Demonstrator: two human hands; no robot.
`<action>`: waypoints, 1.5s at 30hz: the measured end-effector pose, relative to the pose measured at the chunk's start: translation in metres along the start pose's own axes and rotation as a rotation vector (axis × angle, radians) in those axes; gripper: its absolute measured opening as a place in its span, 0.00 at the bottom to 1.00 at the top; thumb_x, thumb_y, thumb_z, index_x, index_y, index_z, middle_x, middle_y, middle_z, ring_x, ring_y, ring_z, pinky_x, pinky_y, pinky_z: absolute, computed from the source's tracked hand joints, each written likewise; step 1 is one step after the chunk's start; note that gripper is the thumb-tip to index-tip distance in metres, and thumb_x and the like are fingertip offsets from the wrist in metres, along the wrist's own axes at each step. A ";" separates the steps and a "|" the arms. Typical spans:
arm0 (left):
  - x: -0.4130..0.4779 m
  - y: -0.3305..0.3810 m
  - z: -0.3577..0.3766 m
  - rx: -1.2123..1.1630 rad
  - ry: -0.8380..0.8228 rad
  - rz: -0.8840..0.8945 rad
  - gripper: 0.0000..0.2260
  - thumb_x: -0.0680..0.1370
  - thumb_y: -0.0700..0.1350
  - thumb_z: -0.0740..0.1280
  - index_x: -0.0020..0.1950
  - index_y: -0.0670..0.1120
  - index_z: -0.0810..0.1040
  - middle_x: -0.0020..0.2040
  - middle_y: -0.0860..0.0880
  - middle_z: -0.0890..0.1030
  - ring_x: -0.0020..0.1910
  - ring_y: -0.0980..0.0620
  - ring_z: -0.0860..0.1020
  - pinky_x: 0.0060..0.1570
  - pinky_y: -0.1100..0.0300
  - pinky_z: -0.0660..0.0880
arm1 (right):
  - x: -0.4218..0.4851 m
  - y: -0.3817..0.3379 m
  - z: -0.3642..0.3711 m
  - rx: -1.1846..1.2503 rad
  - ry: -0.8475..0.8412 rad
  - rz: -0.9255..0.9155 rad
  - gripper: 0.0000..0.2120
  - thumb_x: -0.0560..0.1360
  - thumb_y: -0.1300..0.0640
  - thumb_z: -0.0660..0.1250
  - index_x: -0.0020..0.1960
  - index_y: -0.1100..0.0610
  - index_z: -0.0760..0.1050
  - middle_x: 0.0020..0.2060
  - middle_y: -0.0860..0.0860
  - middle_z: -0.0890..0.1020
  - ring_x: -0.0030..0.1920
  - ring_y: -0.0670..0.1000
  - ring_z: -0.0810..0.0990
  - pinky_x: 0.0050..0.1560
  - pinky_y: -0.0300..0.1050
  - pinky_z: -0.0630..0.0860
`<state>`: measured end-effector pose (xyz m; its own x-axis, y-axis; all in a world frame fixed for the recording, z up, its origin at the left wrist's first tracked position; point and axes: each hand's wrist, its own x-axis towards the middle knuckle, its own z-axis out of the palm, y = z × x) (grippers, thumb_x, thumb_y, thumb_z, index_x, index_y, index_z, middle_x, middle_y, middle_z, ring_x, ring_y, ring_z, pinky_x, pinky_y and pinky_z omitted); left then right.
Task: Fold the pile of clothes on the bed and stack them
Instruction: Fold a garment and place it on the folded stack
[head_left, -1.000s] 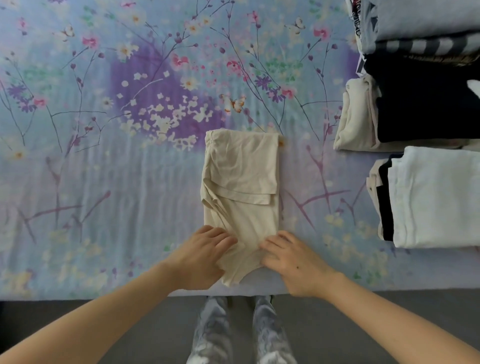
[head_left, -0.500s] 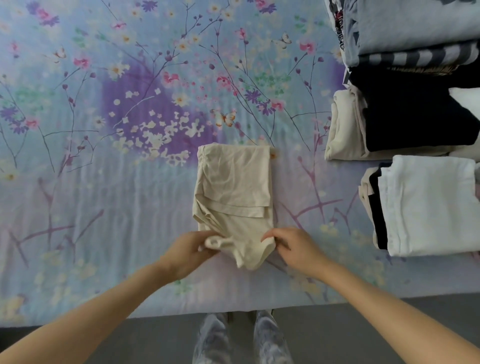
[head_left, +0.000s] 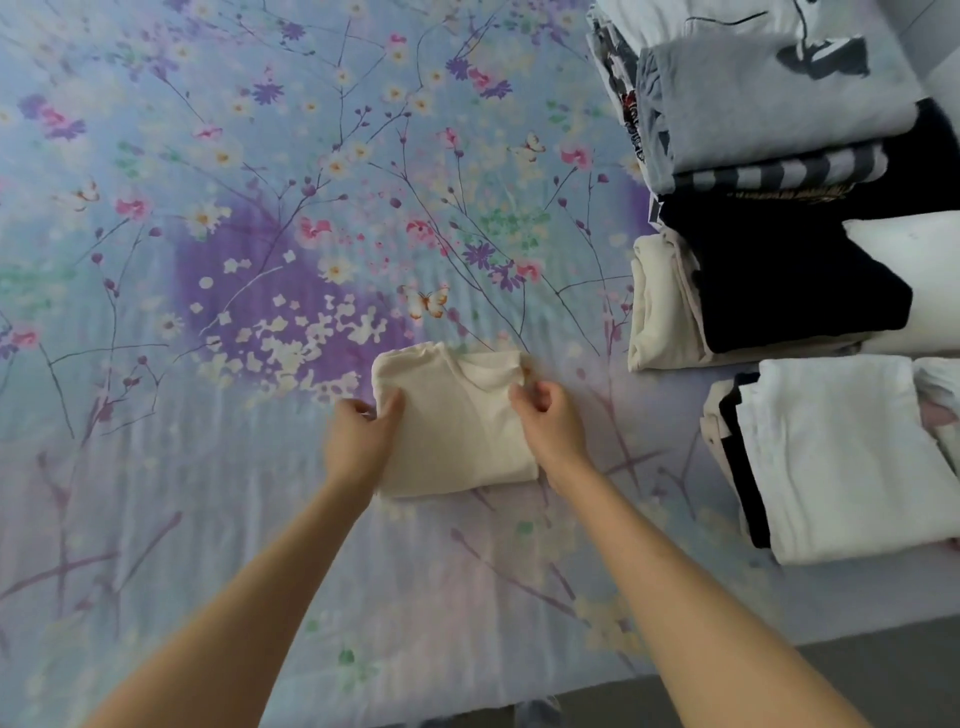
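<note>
A cream garment (head_left: 457, 426) lies folded in half into a small rectangle on the floral bed sheet (head_left: 208, 312), near the middle of the view. My left hand (head_left: 358, 441) grips its left edge, thumb on top of the cloth. My right hand (head_left: 545, 426) pinches its right edge near the far corner. Folded stacks stand at the right: a white-topped stack (head_left: 841, 457) nearest, a black and cream stack (head_left: 769, 286) behind it, and a grey stack (head_left: 763, 88) at the far right corner.
The bed's near edge (head_left: 675, 675) runs across the bottom, with dark floor beyond it. Open sheet stretches to the left and behind the cream garment. The three stacks fill the right side.
Both hands lifted the garment's near end and carried it away from me over the far half, halving its length. The camera also tipped forward, showing more of the far stacks.
</note>
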<state>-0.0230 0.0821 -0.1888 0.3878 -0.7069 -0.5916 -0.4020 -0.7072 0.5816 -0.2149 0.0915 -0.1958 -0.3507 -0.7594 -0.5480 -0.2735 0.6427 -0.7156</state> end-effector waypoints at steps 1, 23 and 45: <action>-0.002 0.001 0.001 -0.093 -0.060 -0.028 0.20 0.76 0.57 0.66 0.53 0.41 0.72 0.48 0.45 0.78 0.48 0.45 0.77 0.44 0.54 0.73 | -0.007 0.001 0.005 0.047 -0.049 0.059 0.17 0.74 0.50 0.70 0.58 0.57 0.72 0.53 0.51 0.80 0.53 0.52 0.78 0.56 0.50 0.75; -0.219 0.208 0.122 -0.302 -0.934 0.121 0.13 0.77 0.43 0.66 0.62 0.48 0.74 0.54 0.45 0.82 0.53 0.46 0.80 0.42 0.53 0.77 | -0.103 0.001 -0.332 0.219 0.235 0.002 0.08 0.74 0.62 0.66 0.51 0.64 0.76 0.44 0.56 0.81 0.45 0.55 0.78 0.44 0.47 0.72; -0.324 0.257 0.474 0.087 -0.382 0.014 0.15 0.79 0.56 0.61 0.42 0.45 0.67 0.41 0.46 0.74 0.39 0.48 0.73 0.37 0.56 0.72 | 0.099 0.159 -0.603 -0.336 0.018 0.095 0.03 0.76 0.58 0.63 0.44 0.54 0.70 0.41 0.51 0.78 0.47 0.56 0.78 0.42 0.46 0.69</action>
<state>-0.6448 0.1355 -0.1126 0.0516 -0.6491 -0.7590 -0.4805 -0.6824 0.5509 -0.8330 0.1791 -0.1027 -0.4032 -0.6947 -0.5957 -0.5176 0.7099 -0.4776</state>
